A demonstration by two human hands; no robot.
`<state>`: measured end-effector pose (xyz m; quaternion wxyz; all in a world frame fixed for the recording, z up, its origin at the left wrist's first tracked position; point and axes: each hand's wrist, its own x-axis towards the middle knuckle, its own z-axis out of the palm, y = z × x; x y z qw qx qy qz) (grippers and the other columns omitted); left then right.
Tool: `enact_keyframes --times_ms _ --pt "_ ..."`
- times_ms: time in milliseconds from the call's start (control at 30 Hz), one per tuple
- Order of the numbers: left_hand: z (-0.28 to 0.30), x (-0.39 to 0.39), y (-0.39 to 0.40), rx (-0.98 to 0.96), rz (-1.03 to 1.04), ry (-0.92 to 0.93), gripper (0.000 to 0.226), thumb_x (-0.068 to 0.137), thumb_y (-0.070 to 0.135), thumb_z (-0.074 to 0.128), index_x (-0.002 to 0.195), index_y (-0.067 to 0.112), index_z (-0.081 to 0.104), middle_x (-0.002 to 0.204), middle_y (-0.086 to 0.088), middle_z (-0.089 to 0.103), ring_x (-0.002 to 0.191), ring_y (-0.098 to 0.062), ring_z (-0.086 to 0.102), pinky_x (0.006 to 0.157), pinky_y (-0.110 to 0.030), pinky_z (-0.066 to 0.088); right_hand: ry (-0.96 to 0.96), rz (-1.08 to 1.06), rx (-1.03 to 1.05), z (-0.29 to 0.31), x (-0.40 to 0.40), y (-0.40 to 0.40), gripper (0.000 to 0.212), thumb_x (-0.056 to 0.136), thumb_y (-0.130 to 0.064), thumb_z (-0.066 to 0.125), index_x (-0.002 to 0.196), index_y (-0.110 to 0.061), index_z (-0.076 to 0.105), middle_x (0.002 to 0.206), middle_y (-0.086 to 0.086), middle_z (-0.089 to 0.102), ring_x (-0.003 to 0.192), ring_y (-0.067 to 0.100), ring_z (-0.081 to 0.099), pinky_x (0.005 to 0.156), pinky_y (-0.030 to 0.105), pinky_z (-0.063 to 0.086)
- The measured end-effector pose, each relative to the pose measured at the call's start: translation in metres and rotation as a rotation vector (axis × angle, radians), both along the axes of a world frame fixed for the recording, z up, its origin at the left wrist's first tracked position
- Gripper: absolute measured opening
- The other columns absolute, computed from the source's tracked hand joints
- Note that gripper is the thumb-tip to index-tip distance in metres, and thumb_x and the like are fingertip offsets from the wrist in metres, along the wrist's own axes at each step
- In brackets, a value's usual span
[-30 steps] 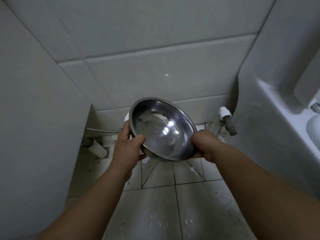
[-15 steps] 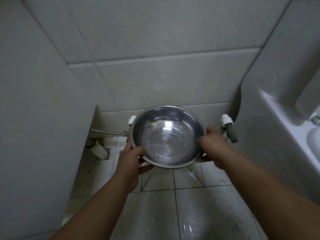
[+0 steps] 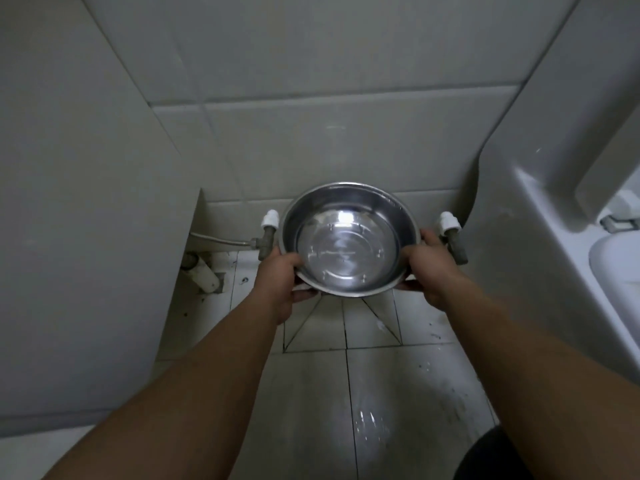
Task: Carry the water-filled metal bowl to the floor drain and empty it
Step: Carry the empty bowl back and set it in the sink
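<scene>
I hold a shiny metal bowl (image 3: 348, 239) level in front of me, mouth up, above the tiled floor by the back wall. My left hand (image 3: 278, 277) grips its left rim, thumb over the edge. My right hand (image 3: 427, 273) grips the right rim. The bowl's inside shows only a bare, gleaming bottom with a few droplets; no pool of water is visible. The floor tiles (image 3: 343, 327) under the bowl slope inward with diagonal cuts. The drain itself is hidden behind the bowl.
Two wall valves with white caps flank the bowl, a left valve (image 3: 268, 233) with a hose and a right valve (image 3: 452, 239). A white pipe (image 3: 202, 277) lies at the floor's left. A washbasin (image 3: 568, 258) juts in at right. The floor (image 3: 370, 424) near me is wet.
The bowl has swung from steeply tilted, mouth toward me, back to level. Both hands kept their hold on the rim and the view has tipped down a little.
</scene>
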<state>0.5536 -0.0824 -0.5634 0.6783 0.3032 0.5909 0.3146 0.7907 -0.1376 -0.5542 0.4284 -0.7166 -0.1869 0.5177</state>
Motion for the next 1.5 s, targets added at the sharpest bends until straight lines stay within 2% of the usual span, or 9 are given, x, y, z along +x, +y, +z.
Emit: enact_keyframes --times_ms 100,267,500,800,967,1167,1367,1500 --pt "0.002 0.002 0.002 -0.012 0.013 0.021 0.062 0.089 0.005 0.049 0.145 0.031 0.051 0.106 -0.005 0.07 0.09 -0.029 0.072 0.058 -0.039 0.064 0.006 -0.005 -0.006 0.004 -0.004 0.0 0.067 0.087 0.004 0.052 0.145 -0.028 0.047 0.122 0.012 0.065 0.099 0.034 0.071 0.058 0.038 0.065" --pt "0.001 0.002 0.004 -0.017 0.003 0.022 0.063 0.09 0.006 0.049 0.148 0.029 0.049 0.109 -0.006 0.068 0.094 -0.03 0.07 0.052 -0.037 0.064 0.011 -0.022 -0.001 0.005 -0.003 -0.004 0.063 0.087 0.003 0.052 0.142 -0.029 0.049 0.123 0.013 0.065 0.102 0.034 0.071 0.064 0.042 0.066" --pt "-0.003 -0.001 0.007 -0.032 -0.012 0.032 0.061 0.091 0.007 0.048 0.148 0.03 0.049 0.11 -0.006 0.069 0.097 -0.029 0.071 0.055 -0.039 0.065 0.018 -0.018 0.008 0.003 -0.006 -0.006 0.062 0.088 0.0 0.052 0.142 -0.028 0.049 0.126 0.013 0.064 0.105 0.034 0.069 0.055 0.035 0.064" --pt "-0.005 -0.002 0.011 -0.036 -0.004 0.03 0.058 0.092 0.008 0.05 0.147 0.026 0.051 0.105 -0.006 0.07 0.092 -0.028 0.072 0.052 -0.038 0.064 0.021 -0.012 0.02 -0.002 -0.003 -0.004 0.061 0.087 0.0 0.053 0.141 -0.029 0.05 0.124 0.013 0.065 0.103 0.033 0.07 0.057 0.034 0.063" --pt "-0.004 -0.003 0.015 -0.029 -0.019 0.04 0.061 0.09 0.008 0.05 0.147 0.032 0.05 0.107 -0.005 0.071 0.093 -0.027 0.072 0.053 -0.038 0.064 0.025 -0.009 0.031 -0.003 -0.002 -0.001 0.06 0.088 0.001 0.053 0.14 -0.029 0.051 0.124 0.013 0.064 0.104 0.033 0.07 0.055 0.034 0.063" --pt "-0.002 -0.003 0.019 -0.019 -0.022 0.061 0.05 0.093 0.009 0.05 0.139 0.03 0.053 0.102 -0.004 0.07 0.087 -0.025 0.073 0.051 -0.036 0.063 -0.004 -0.004 0.041 -0.002 -0.003 0.004 0.057 0.088 -0.001 0.053 0.139 -0.029 0.051 0.124 0.012 0.064 0.103 0.033 0.07 0.059 0.037 0.063" --pt "-0.001 -0.003 0.021 -0.007 -0.029 0.071 0.056 0.094 0.009 0.051 0.146 0.029 0.049 0.107 -0.004 0.069 0.092 -0.026 0.074 0.056 -0.039 0.065 -0.01 -0.009 0.042 -0.003 0.0 0.005 0.058 0.088 -0.001 0.053 0.138 -0.028 0.052 0.125 0.013 0.064 0.104 0.034 0.07 0.057 0.035 0.063" --pt "0.0 -0.003 0.019 -0.006 -0.031 0.069 0.054 0.095 0.009 0.052 0.145 0.029 0.051 0.103 -0.004 0.07 0.089 -0.025 0.074 0.055 -0.037 0.065 -0.003 -0.015 0.047 -0.003 -0.001 0.004 0.059 0.086 -0.001 0.053 0.138 -0.028 0.053 0.123 0.012 0.065 0.101 0.033 0.07 0.056 0.035 0.064"
